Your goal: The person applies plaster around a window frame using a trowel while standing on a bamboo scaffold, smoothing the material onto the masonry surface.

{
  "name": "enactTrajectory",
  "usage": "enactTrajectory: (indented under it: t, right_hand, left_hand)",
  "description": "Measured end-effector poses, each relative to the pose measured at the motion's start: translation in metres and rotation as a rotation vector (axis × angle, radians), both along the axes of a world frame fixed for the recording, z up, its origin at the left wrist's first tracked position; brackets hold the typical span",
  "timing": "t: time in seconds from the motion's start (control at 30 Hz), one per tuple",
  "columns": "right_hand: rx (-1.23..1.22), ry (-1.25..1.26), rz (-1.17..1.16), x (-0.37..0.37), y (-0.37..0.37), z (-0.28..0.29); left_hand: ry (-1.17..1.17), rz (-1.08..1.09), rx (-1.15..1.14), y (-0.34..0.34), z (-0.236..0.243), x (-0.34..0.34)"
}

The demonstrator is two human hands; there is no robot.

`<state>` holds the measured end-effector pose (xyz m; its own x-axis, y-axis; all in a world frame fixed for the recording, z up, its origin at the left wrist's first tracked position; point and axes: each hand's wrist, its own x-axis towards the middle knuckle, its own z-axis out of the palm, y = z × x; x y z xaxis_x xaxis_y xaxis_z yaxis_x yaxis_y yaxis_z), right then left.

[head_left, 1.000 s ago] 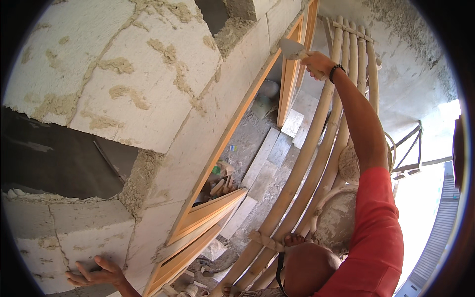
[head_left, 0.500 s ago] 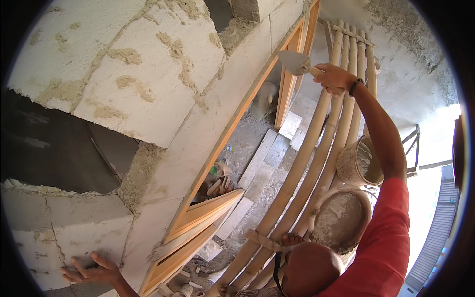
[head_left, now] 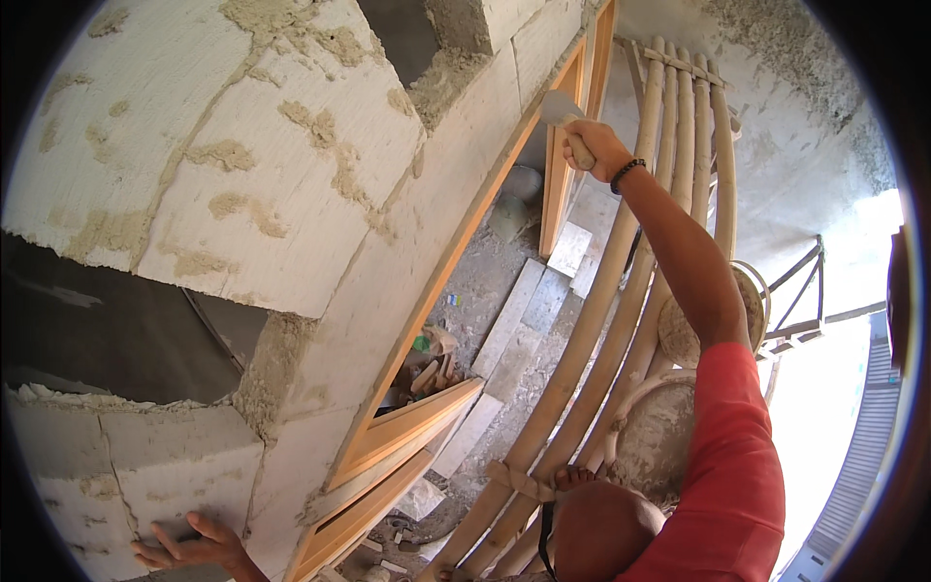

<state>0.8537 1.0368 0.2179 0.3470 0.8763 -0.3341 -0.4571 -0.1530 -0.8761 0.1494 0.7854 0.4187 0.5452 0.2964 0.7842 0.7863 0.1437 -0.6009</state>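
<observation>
My right hand (head_left: 605, 153) is wrapped around the wooden handle of a trowel (head_left: 561, 108). The trowel's pointed metal blade is near the upper part of the wooden frame (head_left: 504, 175) set along the wall; I cannot tell whether it touches. At the lower left, my left hand (head_left: 196, 547) has its fingers spread against the pale block wall (head_left: 184, 441), holding nothing. Patches of dried mortar (head_left: 221, 155) mark the upper blocks. A round tub of grey mortar (head_left: 655, 436) stands beside my right arm, which partly hides it.
Long bamboo poles (head_left: 592, 330), tied by crosspieces, form a platform where toes (head_left: 574, 476) show. A bucket (head_left: 678, 333) stands partly behind my arm. Dark openings (head_left: 107, 320) break the wall. Below lie planks (head_left: 509, 315) and rubble; wooden shutters (head_left: 417, 427) jut out.
My right hand has moved left with the trowel, bringing its blade closer to the wall. The forearm now covers more of the bucket and tub. My left hand has shifted slightly down.
</observation>
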Motion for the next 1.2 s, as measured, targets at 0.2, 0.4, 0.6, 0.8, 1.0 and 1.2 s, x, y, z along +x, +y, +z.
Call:
enactTrajectory:
  t: [0.2,0.4,0.6,0.8,1.0,1.2]
  right_hand:
    - [0.028,0.093,-0.075,-0.006,0.037,-0.008]
    - [-0.036,0.015,-0.212,-0.014,0.065,0.024]
    - [0.024,-0.035,-0.315,0.017,0.090,0.004]
    - [-0.031,-0.074,-0.380,0.083,0.089,-0.051]
    - [-0.066,-0.280,-0.285,0.091,0.076,-0.055]
    - [-0.136,-0.435,-0.174,0.138,0.084,-0.012]
  left_hand:
    - [0.058,0.042,-0.008,-0.005,0.011,0.004]
    - [0.077,0.003,0.009,0.004,0.004,0.017]
    - [0.063,0.025,0.008,0.005,0.004,0.018]
    - [0.064,0.008,-0.012,0.007,0.008,0.023]
    - [0.042,0.021,-0.036,0.005,0.003,0.017]
    - [0.059,0.075,-0.035,0.003,0.005,0.017]
